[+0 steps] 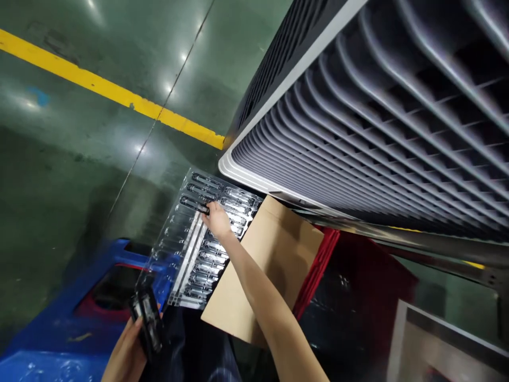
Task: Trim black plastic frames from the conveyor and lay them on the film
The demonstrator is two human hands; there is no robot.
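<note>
A clear plastic blister tray (169, 233) has rows of long slots, several holding slim black handle-shaped parts (204, 181). Over it reaches my right hand (218, 220), thumb and fingers pinched on the near end of one black handle-shaped part (193, 203) at the tray's left side. Low in the view, my left hand (129, 345) is wrapped round a bundle of similar black handle-shaped parts (148, 321); their exact number is unclear. Several slots at the tray's left side hold nothing.
A tan cardboard sheet (258, 276) lies at the tray's right, beside red material (316, 270). A large grey louvred panel (358, 132) fills the upper right. Blue plastic bodywork (51, 334) stands lower left. A yellow line (99, 82) crosses the green floor (79, 159).
</note>
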